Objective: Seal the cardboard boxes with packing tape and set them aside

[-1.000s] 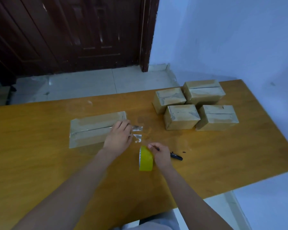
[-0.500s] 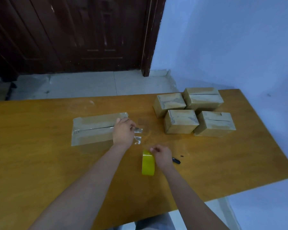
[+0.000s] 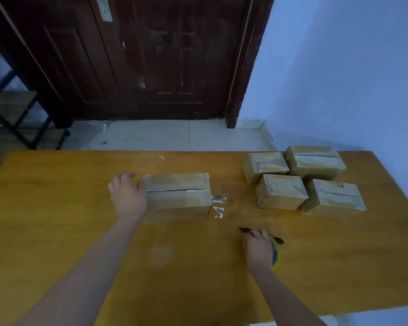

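While resting mid-table on the orange-brown wooden table (image 3: 57,231), long brown cardboard box (image 3: 177,196) touched at its left end by left hand (image 3: 127,194), fingers relaxed. Right hand (image 3: 257,250) pinching black marker pen (image 3: 246,230), covering yellow packing tape roll (image 3: 277,255). Four small taped boxes (image 3: 302,180) clustered far right.

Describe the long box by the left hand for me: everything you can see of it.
The long box is brown cardboard, lying flat on the wooden table, long side toward the camera. Its top flaps are shut, a dark seam running lengthwise under glossy clear tape. Loose tape ends stick out at its right end. The left hand touches its left end. It stands apart from the four smaller boxes.
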Available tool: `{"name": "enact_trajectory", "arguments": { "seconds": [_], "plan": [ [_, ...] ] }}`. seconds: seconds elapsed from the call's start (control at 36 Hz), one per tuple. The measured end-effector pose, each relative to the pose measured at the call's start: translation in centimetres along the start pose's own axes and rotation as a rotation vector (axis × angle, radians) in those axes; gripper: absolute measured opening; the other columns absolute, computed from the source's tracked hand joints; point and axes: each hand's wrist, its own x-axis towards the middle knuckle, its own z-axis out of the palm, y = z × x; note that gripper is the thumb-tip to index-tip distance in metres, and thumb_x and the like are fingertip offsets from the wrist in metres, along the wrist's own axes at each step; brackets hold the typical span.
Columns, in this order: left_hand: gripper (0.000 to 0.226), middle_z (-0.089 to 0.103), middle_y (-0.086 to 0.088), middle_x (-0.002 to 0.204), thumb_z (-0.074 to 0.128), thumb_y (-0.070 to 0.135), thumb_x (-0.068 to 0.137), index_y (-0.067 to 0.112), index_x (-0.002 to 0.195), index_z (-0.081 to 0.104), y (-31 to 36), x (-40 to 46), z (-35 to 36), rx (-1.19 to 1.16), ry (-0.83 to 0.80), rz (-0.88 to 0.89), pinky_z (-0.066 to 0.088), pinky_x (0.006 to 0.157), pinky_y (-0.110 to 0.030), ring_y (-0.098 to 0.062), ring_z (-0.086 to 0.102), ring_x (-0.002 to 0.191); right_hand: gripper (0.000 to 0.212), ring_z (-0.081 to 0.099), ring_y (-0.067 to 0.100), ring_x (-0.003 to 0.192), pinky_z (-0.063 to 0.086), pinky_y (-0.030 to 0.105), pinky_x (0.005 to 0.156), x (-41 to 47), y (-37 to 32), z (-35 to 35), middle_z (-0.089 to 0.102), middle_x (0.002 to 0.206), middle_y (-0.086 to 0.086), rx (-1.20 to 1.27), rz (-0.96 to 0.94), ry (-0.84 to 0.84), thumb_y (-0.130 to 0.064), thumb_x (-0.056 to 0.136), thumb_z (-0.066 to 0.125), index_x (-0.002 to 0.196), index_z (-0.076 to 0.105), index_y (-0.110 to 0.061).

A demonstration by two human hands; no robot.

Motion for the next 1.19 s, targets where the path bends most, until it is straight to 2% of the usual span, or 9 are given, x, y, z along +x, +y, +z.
{"name": "enact_trajectory", "arguments": {
  "seconds": [0.11,0.25,0.39,0.53,0.61,0.78,0.94,1.11,1.19],
  "plan": [
    [0.059,0.041,-0.021,0.140,0.049,0.039,0.097,0.003,0.141,0.035,-2.1,0.9,-0.1,-0.059,-0.195,-0.243,0.029,0.105,-0.045,-0.038,0.033,0.131,0.035,0.023,0.026,0.137,0.026,0.034,0.112,0.5,0.5,0.3,0.039,0.142,0.004,-0.029,0.061,0.006,-0.011,0.100,0.037,0.134,0.047,-0.013],
    [0.062,0.048,-0.005,0.130,0.047,0.047,0.096,0.021,0.148,0.027,-2.9,0.0,0.7,-0.303,-0.546,-0.317,0.041,0.093,-0.044,-0.035,0.049,0.118,0.060,0.022,0.026,0.139,0.024,0.031,0.114,1.1,0.8,-0.7,0.020,0.151,0.012,0.051,0.260,0.067,-0.008,0.101,0.031,0.149,-0.003,0.001],
    [0.055,0.053,-0.009,0.125,0.050,0.042,0.096,0.020,0.144,0.035,-1.7,-1.9,1.8,-0.407,-0.598,-0.239,0.046,0.090,-0.045,-0.030,0.052,0.106,0.062,0.022,0.028,0.140,0.018,0.038,0.116,1.7,-1.3,-3.3,0.028,0.152,0.011,0.439,0.198,0.129,-0.039,0.100,0.037,0.150,0.016,-0.008],
    [0.096,0.051,-0.010,0.133,0.046,0.073,0.071,0.019,0.148,0.027,1.7,-4.6,3.5,-0.344,-0.751,-0.173,0.046,0.092,-0.042,-0.033,0.052,0.113,0.058,0.040,0.023,0.131,0.035,0.036,0.107,1.2,-4.5,-7.4,0.045,0.139,0.006,1.048,0.067,0.087,-0.046,0.098,0.037,0.143,0.036,-0.009],
    [0.067,0.044,-0.012,0.140,0.045,0.049,0.097,0.019,0.151,0.019,3.2,-6.4,5.4,-0.337,-0.725,-0.157,0.041,0.093,-0.038,-0.035,0.046,0.123,0.041,0.051,0.016,0.114,0.045,0.025,0.090,1.5,-3.3,-8.4,0.054,0.116,-0.006,1.084,0.111,0.132,-0.041,0.099,0.040,0.131,0.049,-0.018],
    [0.064,0.041,-0.009,0.140,0.049,0.031,0.098,0.017,0.150,0.015,5.5,-8.9,7.2,-0.478,-0.702,-0.130,0.043,0.092,-0.038,-0.024,0.046,0.114,0.040,0.048,0.022,0.120,0.044,0.030,0.092,2.0,1.4,-9.2,0.050,0.134,0.002,1.057,0.166,0.132,-0.028,0.099,0.047,0.137,0.044,-0.015],
    [0.063,0.047,-0.013,0.138,0.046,0.042,0.098,0.017,0.150,0.020,8.2,-10.5,9.7,-0.285,-0.694,-0.182,0.044,0.097,-0.045,-0.038,0.049,0.121,0.047,0.037,0.024,0.134,0.035,0.039,0.110,3.1,4.6,-9.8,0.038,0.147,0.004,1.058,0.159,0.049,-0.021,0.100,0.044,0.145,0.033,-0.014],
    [0.064,0.050,-0.014,0.135,0.048,0.047,0.095,0.015,0.147,0.027,10.0,-10.9,12.3,-0.232,-0.658,-0.241,0.044,0.098,-0.047,-0.037,0.050,0.118,0.048,0.039,0.024,0.133,0.034,0.031,0.106,4.3,7.9,-10.2,0.039,0.146,0.007,0.999,0.105,-0.008,-0.018,0.101,0.043,0.146,0.030,-0.012],
    [0.086,0.049,-0.015,0.136,0.052,0.064,0.081,0.013,0.146,0.029,10.6,-10.9,12.2,-0.241,-0.657,-0.262,0.044,0.099,-0.047,-0.037,0.050,0.118,0.048,0.037,0.023,0.134,0.034,0.031,0.107,4.6,9.0,-10.8,0.039,0.146,0.006,0.956,0.051,-0.024,-0.018,0.100,0.044,0.146,0.030,-0.012]
  ]
}}
